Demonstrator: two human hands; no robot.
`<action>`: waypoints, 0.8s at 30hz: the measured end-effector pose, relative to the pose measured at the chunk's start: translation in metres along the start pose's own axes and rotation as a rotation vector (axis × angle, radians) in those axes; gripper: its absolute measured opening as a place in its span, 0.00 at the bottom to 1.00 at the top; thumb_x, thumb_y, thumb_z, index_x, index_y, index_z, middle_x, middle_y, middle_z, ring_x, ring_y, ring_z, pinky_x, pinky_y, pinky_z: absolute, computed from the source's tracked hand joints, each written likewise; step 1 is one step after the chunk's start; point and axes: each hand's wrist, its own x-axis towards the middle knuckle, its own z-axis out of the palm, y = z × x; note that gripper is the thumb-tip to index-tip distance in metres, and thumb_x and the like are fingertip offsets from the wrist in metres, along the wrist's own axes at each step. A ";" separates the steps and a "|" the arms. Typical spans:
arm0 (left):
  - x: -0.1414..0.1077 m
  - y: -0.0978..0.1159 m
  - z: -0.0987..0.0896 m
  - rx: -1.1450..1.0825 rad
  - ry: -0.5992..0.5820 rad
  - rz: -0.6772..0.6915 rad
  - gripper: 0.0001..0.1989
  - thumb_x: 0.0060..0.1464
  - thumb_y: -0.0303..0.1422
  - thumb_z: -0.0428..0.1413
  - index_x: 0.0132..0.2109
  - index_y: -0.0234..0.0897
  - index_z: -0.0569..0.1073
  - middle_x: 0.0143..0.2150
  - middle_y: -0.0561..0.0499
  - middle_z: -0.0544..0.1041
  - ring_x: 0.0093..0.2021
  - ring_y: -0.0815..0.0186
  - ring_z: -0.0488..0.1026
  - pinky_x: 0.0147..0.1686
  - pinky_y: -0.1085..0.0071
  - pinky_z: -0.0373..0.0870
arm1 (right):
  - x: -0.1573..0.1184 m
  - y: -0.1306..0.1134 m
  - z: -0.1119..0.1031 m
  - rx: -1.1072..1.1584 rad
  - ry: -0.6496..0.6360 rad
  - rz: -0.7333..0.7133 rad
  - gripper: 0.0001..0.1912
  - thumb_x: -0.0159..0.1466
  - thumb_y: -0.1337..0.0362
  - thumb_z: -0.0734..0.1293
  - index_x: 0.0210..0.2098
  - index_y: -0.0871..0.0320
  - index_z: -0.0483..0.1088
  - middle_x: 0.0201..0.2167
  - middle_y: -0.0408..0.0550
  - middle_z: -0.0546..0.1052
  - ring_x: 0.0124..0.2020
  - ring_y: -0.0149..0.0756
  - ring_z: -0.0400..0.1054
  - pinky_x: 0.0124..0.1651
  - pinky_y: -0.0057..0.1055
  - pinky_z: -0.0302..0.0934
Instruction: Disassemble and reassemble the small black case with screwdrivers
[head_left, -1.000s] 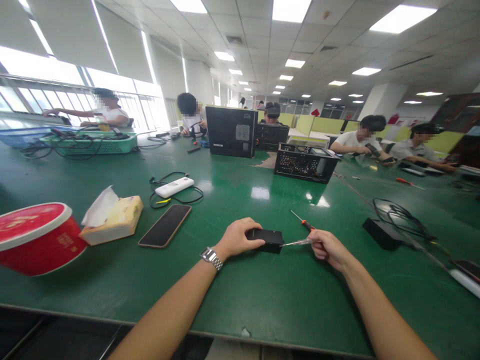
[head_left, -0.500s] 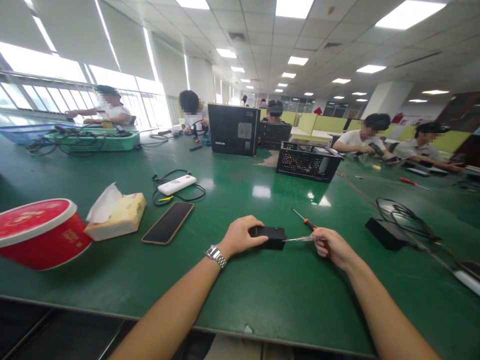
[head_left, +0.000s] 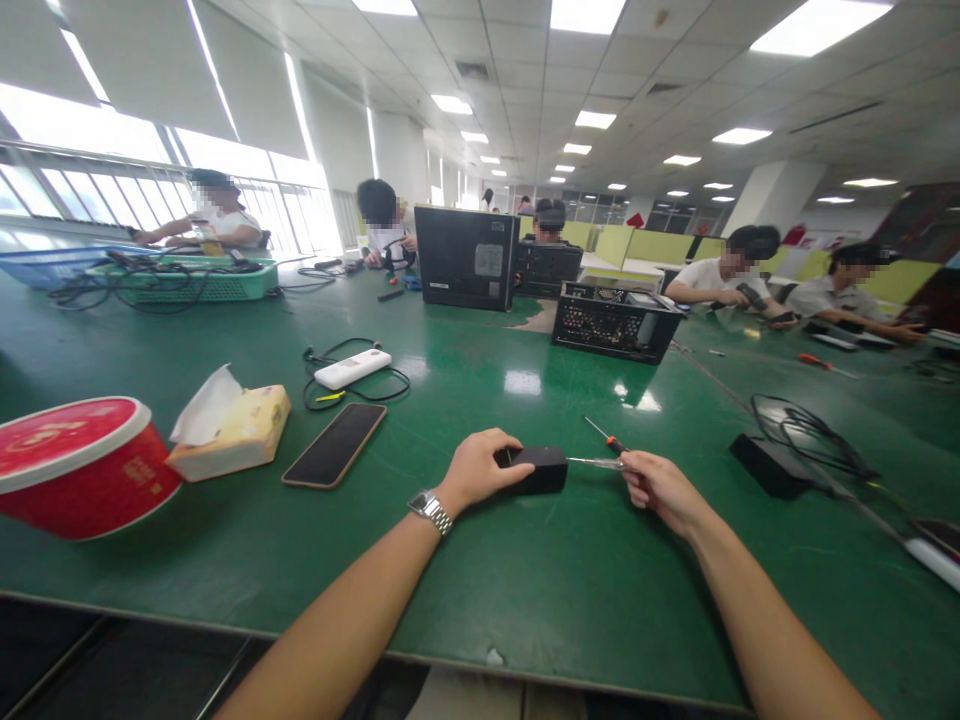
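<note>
Clasped in the left hand [head_left: 480,468] on the green table [head_left: 465,600]: a black box [head_left: 545,470], projecting toward three o'clock from that grip, with its long axis roughly along nine-to-three. Pinched in the right hand [head_left: 661,488], beyond the box's free end: a thin screwdriver [head_left: 596,463], aimed back toward nine o'clock (touching or just short, cannot tell). At ten o'clock from the box, well apart, a green basket [head_left: 251,285] of tangled cables [head_left: 161,262]; at nine, a red tub [head_left: 90,490], contents hidden.

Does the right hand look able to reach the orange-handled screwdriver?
Probably yes: the orange-handled screwdriver lies just beyond the right hand with nothing visibly between, though that hand holds a thin tool.
</note>
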 end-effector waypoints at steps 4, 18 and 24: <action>-0.001 0.001 0.000 -0.017 -0.007 -0.003 0.16 0.51 0.44 0.62 0.41 0.36 0.78 0.38 0.49 0.79 0.35 0.63 0.74 0.34 0.71 0.68 | -0.002 0.000 0.005 -0.044 -0.028 -0.012 0.21 0.55 0.48 0.73 0.27 0.58 0.65 0.19 0.35 0.61 0.15 0.21 0.53 0.19 0.25 0.47; 0.000 0.002 -0.008 -0.115 -0.112 0.023 0.22 0.46 0.39 0.65 0.48 0.35 0.76 0.42 0.47 0.78 0.38 0.62 0.73 0.37 0.70 0.69 | -0.003 0.004 0.018 -0.294 0.039 -0.157 0.23 0.56 0.42 0.68 0.28 0.57 0.67 0.17 0.36 0.61 0.15 0.26 0.54 0.19 0.27 0.47; 0.000 0.002 -0.011 -0.185 -0.185 -0.009 0.28 0.42 0.32 0.64 0.54 0.36 0.72 0.43 0.49 0.77 0.32 0.66 0.70 0.34 0.72 0.67 | -0.004 0.009 0.021 -0.568 0.135 -0.189 0.22 0.59 0.43 0.65 0.22 0.55 0.67 0.15 0.38 0.62 0.17 0.29 0.55 0.22 0.28 0.48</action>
